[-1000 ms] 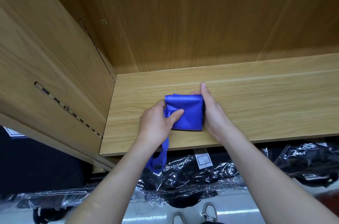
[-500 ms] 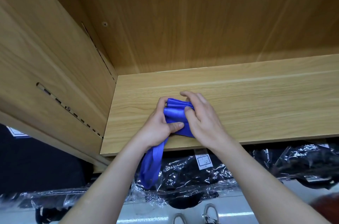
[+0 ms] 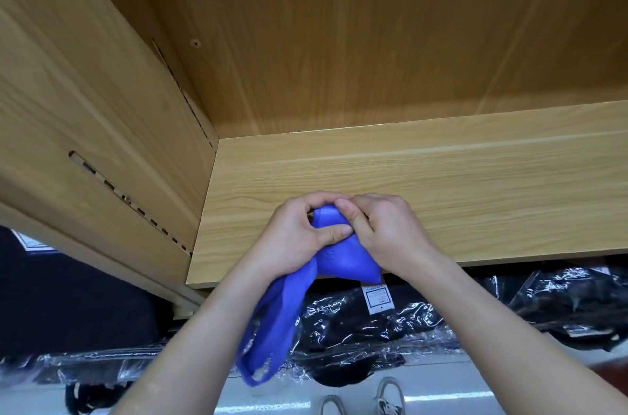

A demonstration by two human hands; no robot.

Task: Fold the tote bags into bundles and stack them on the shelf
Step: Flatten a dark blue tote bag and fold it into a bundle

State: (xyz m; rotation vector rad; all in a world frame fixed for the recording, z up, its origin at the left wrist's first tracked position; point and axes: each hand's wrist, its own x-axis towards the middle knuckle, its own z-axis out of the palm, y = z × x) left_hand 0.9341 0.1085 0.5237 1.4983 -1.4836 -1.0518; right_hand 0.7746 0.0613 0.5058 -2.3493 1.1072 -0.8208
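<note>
A blue fabric tote bag (image 3: 343,261) is bunched into a small crumpled bundle at the front edge of the light wooden shelf (image 3: 458,183). Its long handle straps (image 3: 268,329) dangle below that edge.

One tote bag (image 3: 346,261) (blue), two hands (image 3: 299,239) (image 3: 384,232)

Matt cloth tote (image 3: 343,261), wood-grain shelf (image 3: 441,183)
</note>
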